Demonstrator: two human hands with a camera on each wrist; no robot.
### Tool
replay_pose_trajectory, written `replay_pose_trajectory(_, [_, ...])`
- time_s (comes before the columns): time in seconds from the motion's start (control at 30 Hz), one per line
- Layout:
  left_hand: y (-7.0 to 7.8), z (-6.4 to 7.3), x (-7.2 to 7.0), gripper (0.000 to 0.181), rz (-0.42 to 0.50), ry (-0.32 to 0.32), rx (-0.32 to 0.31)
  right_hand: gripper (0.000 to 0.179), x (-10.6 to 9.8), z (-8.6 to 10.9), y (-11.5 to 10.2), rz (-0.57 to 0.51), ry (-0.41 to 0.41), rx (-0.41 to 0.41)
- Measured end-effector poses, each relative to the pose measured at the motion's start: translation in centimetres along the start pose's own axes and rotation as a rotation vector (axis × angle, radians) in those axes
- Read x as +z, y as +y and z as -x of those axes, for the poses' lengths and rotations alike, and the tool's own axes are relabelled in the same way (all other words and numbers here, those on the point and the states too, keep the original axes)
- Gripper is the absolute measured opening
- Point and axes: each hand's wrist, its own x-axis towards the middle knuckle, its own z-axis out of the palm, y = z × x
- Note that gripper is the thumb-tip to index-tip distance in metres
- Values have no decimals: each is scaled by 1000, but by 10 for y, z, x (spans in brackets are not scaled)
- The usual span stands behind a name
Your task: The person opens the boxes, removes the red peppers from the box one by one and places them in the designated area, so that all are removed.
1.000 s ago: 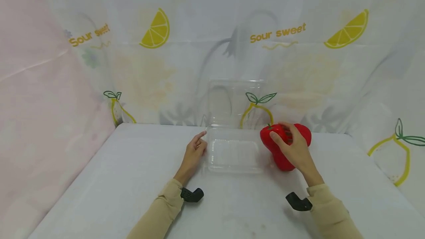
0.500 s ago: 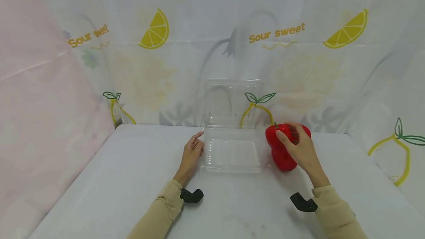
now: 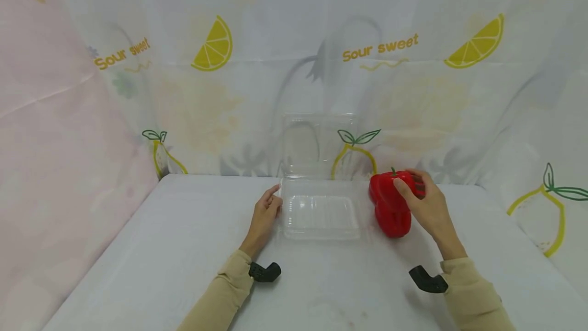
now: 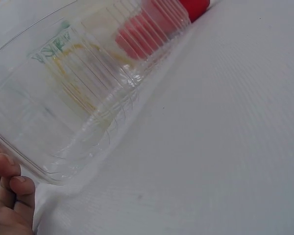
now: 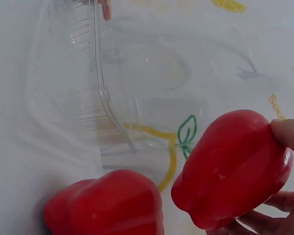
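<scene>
My right hand (image 3: 432, 208) grips a red bell pepper (image 3: 390, 189), thumb on the near side and fingers round the far side. In the right wrist view this pepper (image 5: 235, 169) is tilted, its lobed end toward the lower left. A second red bell pepper (image 3: 392, 222) lies on the table just below it in the head view. To the left stands a clear plastic clamshell container (image 3: 321, 235), its lid (image 3: 300, 142) raised at the back. My left hand (image 3: 263, 218) holds the container's left rim with its fingertips; in the left wrist view bent fingers (image 4: 7, 164) show there.
A white cloth covers the table (image 3: 193, 229). Close behind the container hangs a white curtain (image 3: 257, 101) printed with lemons and words. A pink cloth wall (image 3: 59, 167) stands at the left. Black wrist mounts (image 3: 265, 272) stick out from both sleeves.
My right hand has moved right, turning the held pepper so its stem now points up. The container has shifted slightly left along with my left hand.
</scene>
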Motion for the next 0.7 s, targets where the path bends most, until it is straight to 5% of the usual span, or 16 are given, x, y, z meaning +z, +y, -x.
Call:
replay_pose_trajectory(0.4, [-29,-14,2,43,12,19,27,68,-9,0,5,13,8,7])
replay_pose_trajectory(0.7, [1,0,-1,45,13,-33,4,66,-15,1,11,46,26,5])
